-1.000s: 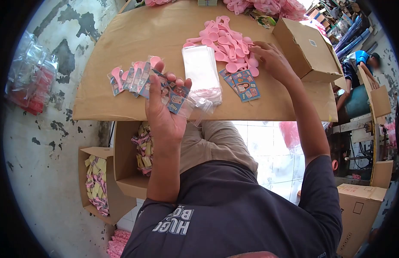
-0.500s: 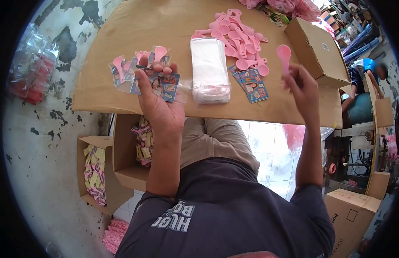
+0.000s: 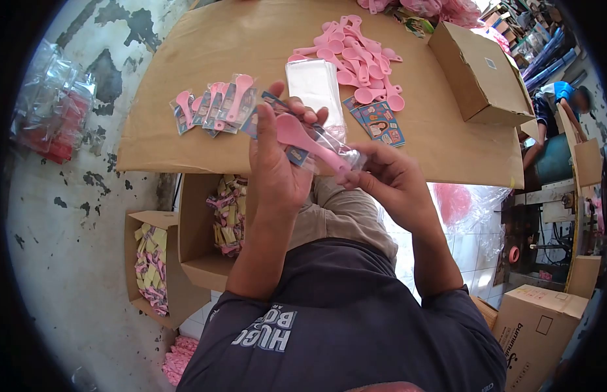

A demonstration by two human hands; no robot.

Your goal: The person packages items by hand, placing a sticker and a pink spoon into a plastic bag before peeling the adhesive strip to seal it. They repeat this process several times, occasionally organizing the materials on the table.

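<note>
A pink spoon (image 3: 310,142) lies across the fingers of my left hand (image 3: 280,160), together with a blue printed card and a clear plastic sleeve. My right hand (image 3: 388,179) pinches the handle end of that spoon and the edge of the plastic. Behind my hands is a stack of clear bags (image 3: 313,85). Right of the stack lie blue printed cards (image 3: 384,124), below a heap of loose pink spoons (image 3: 362,55). Several bagged spoons with cards (image 3: 215,108) rest left of my left hand.
A cardboard box (image 3: 480,75) stands at the table's right. Below the table's left edge, open boxes (image 3: 189,261) hold small yellow and pink packets (image 3: 151,261). Clear and red bags (image 3: 52,104) hang on the left wall. Another person (image 3: 555,108) bends over at the far right.
My right hand has brought the pink spoon leftward and down to my left hand. The spoon now lies over the card and plastic there, and my left hand has shifted right.
</note>
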